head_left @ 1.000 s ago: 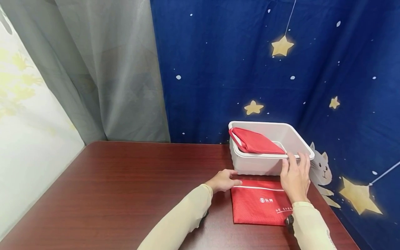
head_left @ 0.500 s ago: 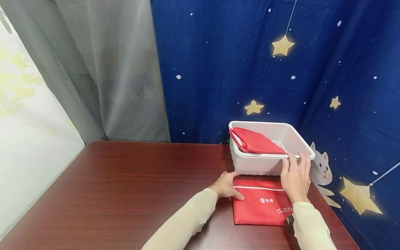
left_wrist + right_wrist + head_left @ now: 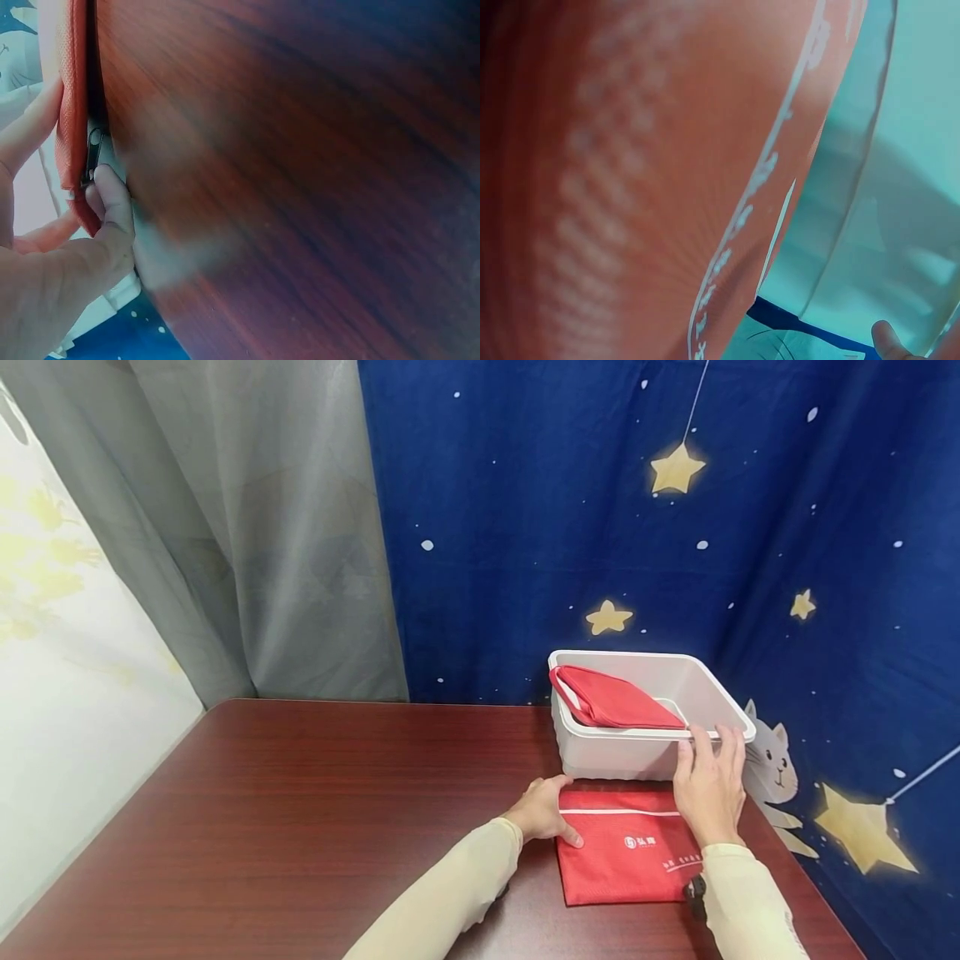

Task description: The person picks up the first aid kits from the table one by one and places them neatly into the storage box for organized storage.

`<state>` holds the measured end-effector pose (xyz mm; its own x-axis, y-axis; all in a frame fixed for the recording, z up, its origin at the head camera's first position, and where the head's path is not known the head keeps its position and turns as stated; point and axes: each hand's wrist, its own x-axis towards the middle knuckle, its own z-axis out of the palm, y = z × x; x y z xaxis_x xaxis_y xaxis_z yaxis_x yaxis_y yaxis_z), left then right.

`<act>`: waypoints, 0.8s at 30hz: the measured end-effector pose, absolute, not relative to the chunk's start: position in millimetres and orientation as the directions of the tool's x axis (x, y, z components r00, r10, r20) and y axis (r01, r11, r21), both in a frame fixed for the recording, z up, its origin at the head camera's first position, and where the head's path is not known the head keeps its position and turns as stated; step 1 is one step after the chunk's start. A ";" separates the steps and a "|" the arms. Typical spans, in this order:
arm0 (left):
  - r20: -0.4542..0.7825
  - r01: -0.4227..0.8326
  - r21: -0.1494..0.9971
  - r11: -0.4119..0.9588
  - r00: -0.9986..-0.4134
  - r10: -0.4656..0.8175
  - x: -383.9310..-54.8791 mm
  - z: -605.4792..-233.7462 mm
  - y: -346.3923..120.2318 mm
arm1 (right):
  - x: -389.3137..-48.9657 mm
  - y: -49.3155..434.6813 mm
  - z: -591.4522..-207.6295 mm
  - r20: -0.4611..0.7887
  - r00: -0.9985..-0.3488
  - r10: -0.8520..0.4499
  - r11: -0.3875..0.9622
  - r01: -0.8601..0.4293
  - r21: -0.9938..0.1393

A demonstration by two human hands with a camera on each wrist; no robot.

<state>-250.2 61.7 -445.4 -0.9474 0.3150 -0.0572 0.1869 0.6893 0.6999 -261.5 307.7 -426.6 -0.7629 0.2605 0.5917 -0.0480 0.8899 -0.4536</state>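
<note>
Dark red wood grain covers the desk (image 3: pixel 300 810), which is backed by a grey curtain (image 3: pixel 247 527) on the left and a blue cloth (image 3: pixel 637 527) printed with stars and a cat on the right. A white tub (image 3: pixel 637 760) is set at the far right of the desk, with a folded red bag (image 3: pixel 611 702) lying tilted inside it. A second red pouch (image 3: pixel 626 856) is laid flat on the desk just in front of the tub. Its left corner, by the zip pull, is pinched by the left hand (image 3: pixel 542 810). The right hand (image 3: pixel 708 785) is held over the pouch, its straight fingers rested on the tub's near rim.
</note>
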 end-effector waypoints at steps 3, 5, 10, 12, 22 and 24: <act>-0.060 0.164 0.727 0.666 -0.952 0.299 -249.9 -445.2 62.7 | -261.5 307.9 -426.1 0.588 -0.765 0.261 0.889 -0.047 -0.456; -0.068 0.146 0.746 0.650 -0.954 0.293 -249.4 -445.2 62.7 | -261.5 307.9 -425.9 0.589 -0.765 0.260 0.888 -0.049 -0.456; -0.079 0.130 0.779 0.614 -0.950 0.301 -249.2 -445.8 62.3 | -261.4 308.5 -425.4 0.589 -0.766 0.258 0.889 -0.050 -0.455; -0.076 0.136 0.780 0.611 -0.949 0.308 -249.3 -446.3 62.1 | -261.4 308.8 -425.4 0.591 -0.764 0.258 0.889 -0.051 -0.454; -0.051 0.173 0.760 0.626 -0.945 0.323 -248.9 -446.1 60.3 | -262.2 309.3 -427.3 0.597 -0.761 0.253 0.889 -0.061 -0.453; -0.045 0.173 0.774 0.609 -0.945 0.325 -248.7 -445.9 60.5 | -262.0 309.2 -427.4 0.597 -0.762 0.253 0.888 -0.062 -0.455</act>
